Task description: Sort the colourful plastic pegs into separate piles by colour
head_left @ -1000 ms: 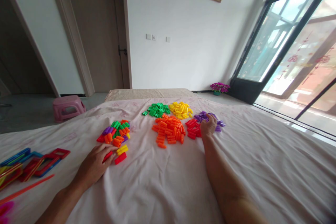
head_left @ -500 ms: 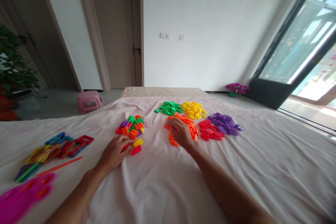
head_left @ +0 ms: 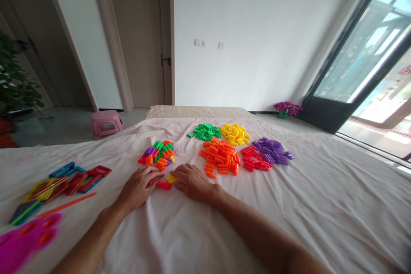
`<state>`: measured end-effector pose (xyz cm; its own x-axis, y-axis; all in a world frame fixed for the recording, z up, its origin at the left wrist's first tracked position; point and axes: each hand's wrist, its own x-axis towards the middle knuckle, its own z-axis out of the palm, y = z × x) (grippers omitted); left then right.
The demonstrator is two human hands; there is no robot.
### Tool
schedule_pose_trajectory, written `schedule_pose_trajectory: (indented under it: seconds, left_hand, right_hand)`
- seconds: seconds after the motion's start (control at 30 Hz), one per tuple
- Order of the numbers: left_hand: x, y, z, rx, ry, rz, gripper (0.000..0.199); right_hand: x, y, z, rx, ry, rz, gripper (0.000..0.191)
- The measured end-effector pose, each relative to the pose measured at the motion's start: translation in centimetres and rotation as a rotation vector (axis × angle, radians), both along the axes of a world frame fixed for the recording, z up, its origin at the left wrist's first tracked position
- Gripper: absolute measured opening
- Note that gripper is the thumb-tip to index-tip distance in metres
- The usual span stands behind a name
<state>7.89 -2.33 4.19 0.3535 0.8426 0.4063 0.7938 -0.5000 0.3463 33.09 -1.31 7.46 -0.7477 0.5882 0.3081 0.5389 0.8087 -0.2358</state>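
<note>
My left hand (head_left: 139,186) rests on the cloth, its fingers closed round a red plastic block that is mostly covered. Beside it, my right hand (head_left: 194,183) has its fingertips closed on a yellow plastic block (head_left: 171,178). Another red block (head_left: 163,185) lies between the two hands. Just beyond them sits a mixed pile of small ribbed blocks (head_left: 159,153) in green, orange, purple, red and yellow. To the right is a heap of orange blocks (head_left: 221,156). Part of each held block is hidden by the fingers.
Single-colour heaps lie farther out: green blocks (head_left: 206,131), yellow blocks (head_left: 235,133), red blocks (head_left: 255,159) and purple blocks (head_left: 274,151). At left are magnetic tile frames (head_left: 77,182), a thin orange stick (head_left: 69,204) and a pink plastic piece (head_left: 19,246) on the wrinkled cloth (head_left: 321,205).
My right hand has moved left and nearer, from above the orange heap to the yellow block beside my left hand. My left hand stays almost in place.
</note>
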Motion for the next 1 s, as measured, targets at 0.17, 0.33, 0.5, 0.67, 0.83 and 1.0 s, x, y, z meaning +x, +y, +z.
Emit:
schedule_pose_trajectory:
  seconds: [0.17, 0.33, 0.5, 0.67, 0.83, 1.0]
  left_hand:
    - [0.2, -0.1, 0.0, 0.004, -0.005, 0.012, 0.029]
    - [0.2, -0.1, -0.1, -0.028, -0.02, 0.022, 0.03]
    - [-0.1, 0.0, -0.2, -0.034, -0.034, 0.018, 0.029]
    - [-0.2, 0.2, -0.5, 0.011, -0.026, 0.007, 0.029]
    - [-0.5, 0.5, -1.0, -0.003, -0.02, 0.005, 0.03]
    - [-0.4, 0.2, -0.8, -0.011, -0.056, 0.04, 0.032]
  right_hand:
    - [0.1, 0.1, 0.0, 0.006, -0.03, -0.037, 0.024]
    - [1.8, 1.6, 0.1, 0.009, 0.123, -0.038, 0.029]
    - [6.6, 6.1, 1.3, 0.095, 0.551, -0.403, 0.031]
    - [13.1, 11.6, 0.8, 0.147, 0.85, -0.77, 0.047]
    - [15.8, 12.9, -1.0, 0.165, 0.96, -0.828, 0.049]
    - [12.8, 10.3, 0.2, 0.23, 0.87, -0.66, 0.034]
